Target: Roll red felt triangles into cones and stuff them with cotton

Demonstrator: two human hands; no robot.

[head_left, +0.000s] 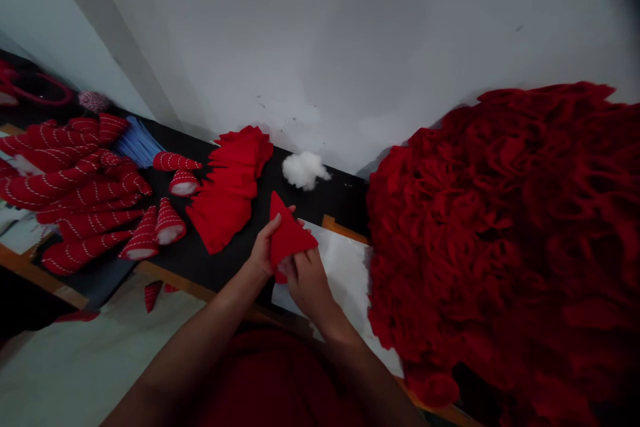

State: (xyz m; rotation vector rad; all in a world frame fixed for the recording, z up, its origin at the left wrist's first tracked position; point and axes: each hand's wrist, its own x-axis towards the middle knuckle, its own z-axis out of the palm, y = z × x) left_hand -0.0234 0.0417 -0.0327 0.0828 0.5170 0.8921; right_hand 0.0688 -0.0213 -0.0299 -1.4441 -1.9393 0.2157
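Both my hands hold a red felt triangle (pixel 289 235) over the dark table (pixel 320 197). My left hand (pixel 262 250) grips its left edge with the thumb on top. My right hand (pixel 306 280) pinches the lower right edge from below. A white sheet (pixel 345 267) lies under the hands.
A stack of flat red felt pieces (pixel 227 190) lies to the left, with a tuft of white stuffing (pixel 303 169) behind. Several red cones with white stripes (pixel 75 193) are piled at far left. A big heap of red felt pieces (pixel 505 240) fills the right. A white wall stands behind.
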